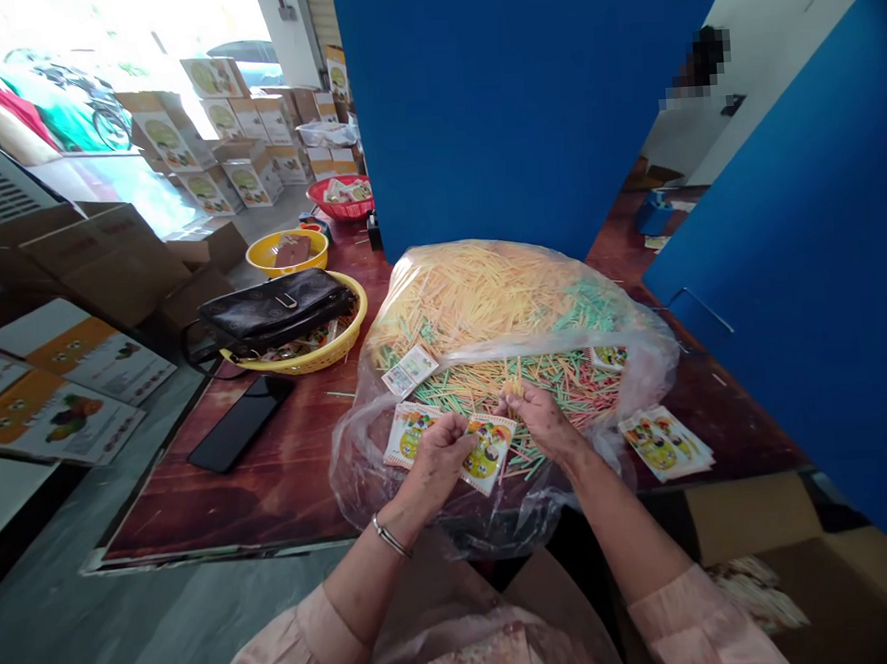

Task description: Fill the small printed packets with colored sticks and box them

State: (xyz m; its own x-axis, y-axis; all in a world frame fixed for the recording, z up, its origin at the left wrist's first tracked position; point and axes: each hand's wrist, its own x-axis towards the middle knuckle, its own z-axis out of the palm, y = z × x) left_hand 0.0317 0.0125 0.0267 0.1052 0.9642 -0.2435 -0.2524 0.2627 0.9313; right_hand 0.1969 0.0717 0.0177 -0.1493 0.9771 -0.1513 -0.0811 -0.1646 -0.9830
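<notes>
My left hand (440, 452) is closed on a small printed packet (490, 457), its thumb pressed on the packet's near left side. Just right of it, my right hand (545, 426) pinches a few pale yellow sticks (515, 388). Both hands are over a large clear plastic bag (644, 345) full of thin coloured sticks (478, 290), yellow, green and red. More printed packets (405, 437) lie under and beside my left hand, and a single packet (410, 371) rests on the bag's left edge. A fanned stack of packets (665, 444) sits to the right of the bag.
On the dark red table (309, 480) lie a black phone (240, 425) and a yellow basket (353, 327) with a black handbag (277, 307) on it. Farther back are a yellow bowl (259, 258) and a red basket (342, 210). Blue panels (489, 99) stand behind; cartons (70, 375) fill the left.
</notes>
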